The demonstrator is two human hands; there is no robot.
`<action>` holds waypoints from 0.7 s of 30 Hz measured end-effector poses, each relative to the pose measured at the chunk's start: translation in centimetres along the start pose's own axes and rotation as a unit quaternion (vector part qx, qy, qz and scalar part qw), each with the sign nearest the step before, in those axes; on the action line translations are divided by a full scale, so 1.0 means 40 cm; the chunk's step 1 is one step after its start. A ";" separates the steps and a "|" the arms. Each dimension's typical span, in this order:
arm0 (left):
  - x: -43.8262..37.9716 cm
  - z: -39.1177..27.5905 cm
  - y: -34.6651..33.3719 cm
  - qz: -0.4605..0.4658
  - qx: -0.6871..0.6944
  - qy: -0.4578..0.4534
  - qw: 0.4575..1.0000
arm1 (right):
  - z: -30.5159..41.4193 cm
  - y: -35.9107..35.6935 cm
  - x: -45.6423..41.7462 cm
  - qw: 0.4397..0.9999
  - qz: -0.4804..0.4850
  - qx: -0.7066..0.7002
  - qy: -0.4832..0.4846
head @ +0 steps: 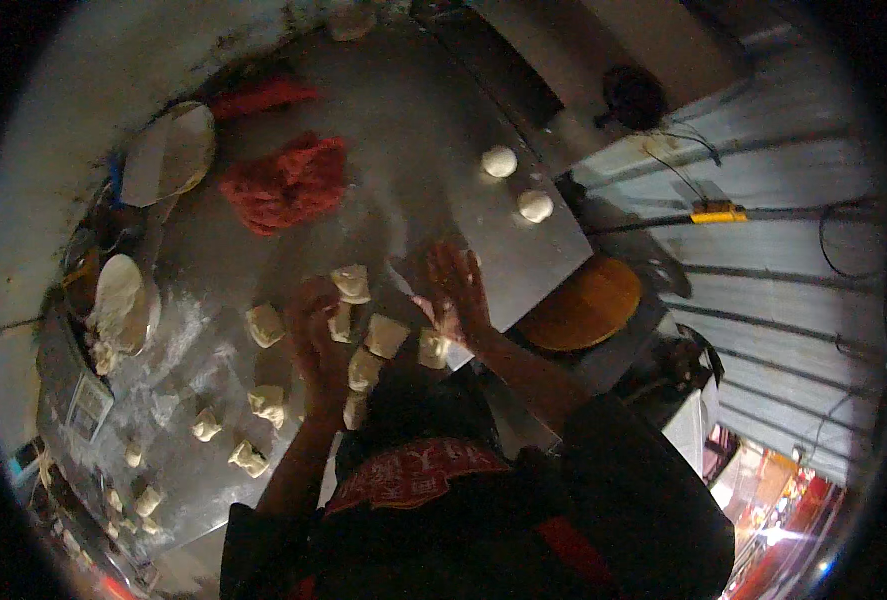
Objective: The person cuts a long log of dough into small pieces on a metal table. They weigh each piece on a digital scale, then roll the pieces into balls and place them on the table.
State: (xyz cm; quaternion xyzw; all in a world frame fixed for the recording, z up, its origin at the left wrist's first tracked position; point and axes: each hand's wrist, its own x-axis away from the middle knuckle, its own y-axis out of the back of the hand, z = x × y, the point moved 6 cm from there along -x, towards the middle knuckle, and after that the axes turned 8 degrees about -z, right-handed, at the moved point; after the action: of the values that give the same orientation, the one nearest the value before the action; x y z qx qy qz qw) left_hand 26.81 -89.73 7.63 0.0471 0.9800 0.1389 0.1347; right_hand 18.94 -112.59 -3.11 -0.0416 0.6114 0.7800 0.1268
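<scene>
My left hand is low over the metal table, fingers bent, among cut pieces of dough. One dough piece lies by its fingertips, another to its left; whether it touches any is unclear. To the right, my right hand lies over the table with fingers stretched, back upward. What is under its palm is hidden. Between the hands and my body are more dough pieces, one just below the right wrist. Two round dough balls sit near the table's right edge.
A crumpled red cloth lies beyond my left hand. At the left are a container of flour, a lidded round container, a small scale and scattered dough pieces. A round wooden board is beside the table's right corner.
</scene>
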 end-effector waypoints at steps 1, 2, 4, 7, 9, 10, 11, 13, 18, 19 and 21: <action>-0.014 -0.046 0.018 -0.007 0.007 -0.070 0.997 | -0.006 -0.007 0.047 0.999 0.048 -0.025 0.004; -0.032 -0.075 0.043 -0.035 0.049 -0.066 0.996 | -0.036 0.019 0.076 0.999 -0.024 -0.019 -0.030; -0.056 -0.146 0.140 -0.136 0.157 -0.047 0.977 | -0.101 0.025 0.107 0.990 -0.084 -0.006 -0.113; -0.082 -0.271 0.180 -0.070 0.155 -0.108 0.980 | -0.152 0.005 0.080 0.991 -0.050 -0.094 -0.081; -0.093 -0.314 0.178 -0.038 0.131 -0.133 0.982 | -0.191 0.034 0.064 0.975 -0.063 -0.170 -0.129; -0.104 -0.334 0.176 -0.019 0.124 -0.153 0.980 | -0.198 0.059 0.055 0.968 -0.103 -0.167 -0.153; -0.097 -0.340 0.176 -0.036 0.126 -0.152 0.980 | -0.232 0.102 0.050 0.973 -0.110 -0.152 -0.134; -0.100 -0.341 0.169 -0.013 0.116 -0.144 0.983 | -0.305 0.173 0.094 0.970 -0.098 -0.079 -0.208; -0.156 -0.332 0.143 0.016 0.077 -0.156 0.985 | -0.562 0.199 0.134 0.977 -0.026 0.130 -0.165; -0.174 -0.327 0.134 0.020 0.075 -0.152 0.985 | -0.614 0.158 0.141 0.974 0.012 0.141 -0.177; -0.206 -0.326 0.124 0.033 0.069 -0.145 0.986 | -0.701 0.071 0.158 0.883 -0.100 -0.339 -0.309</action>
State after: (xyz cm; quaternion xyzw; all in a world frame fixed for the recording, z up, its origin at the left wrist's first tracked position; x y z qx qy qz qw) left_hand 31.36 -89.44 23.19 0.1079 0.9552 0.0671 0.2672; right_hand 9.63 -139.31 -8.80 0.1002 0.2322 0.8959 0.3652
